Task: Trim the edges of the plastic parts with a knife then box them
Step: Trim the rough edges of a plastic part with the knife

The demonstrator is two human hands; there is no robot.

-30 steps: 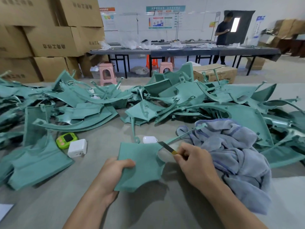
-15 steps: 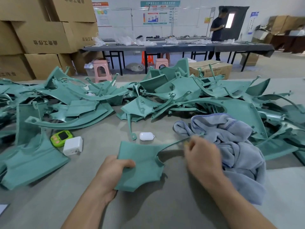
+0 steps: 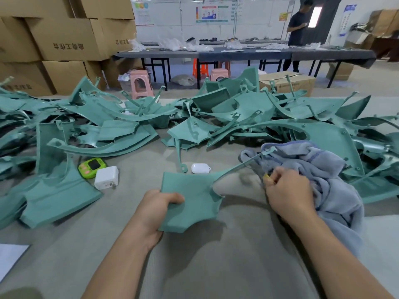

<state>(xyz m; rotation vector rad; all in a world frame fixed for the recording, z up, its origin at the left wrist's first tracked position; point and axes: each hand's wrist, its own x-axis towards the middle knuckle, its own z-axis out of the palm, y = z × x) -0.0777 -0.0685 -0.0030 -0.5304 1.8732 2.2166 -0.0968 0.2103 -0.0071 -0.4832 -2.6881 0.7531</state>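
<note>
- Our left hand [image 3: 154,212] grips the plastic part [image 3: 192,197] by its near edge, thumb on top, steadying it low over the worktop [image 3: 216,266].
- Our right hand [image 3: 289,193] curls round the knife [image 3: 268,177] beside the part's thin arm, likely to trim there; the blade is blurred.

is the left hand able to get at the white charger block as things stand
Probably yes, but not freely: the left hand grips the green part, so it would have to let go first. Only bare table lies between it and the white charger block.
</note>
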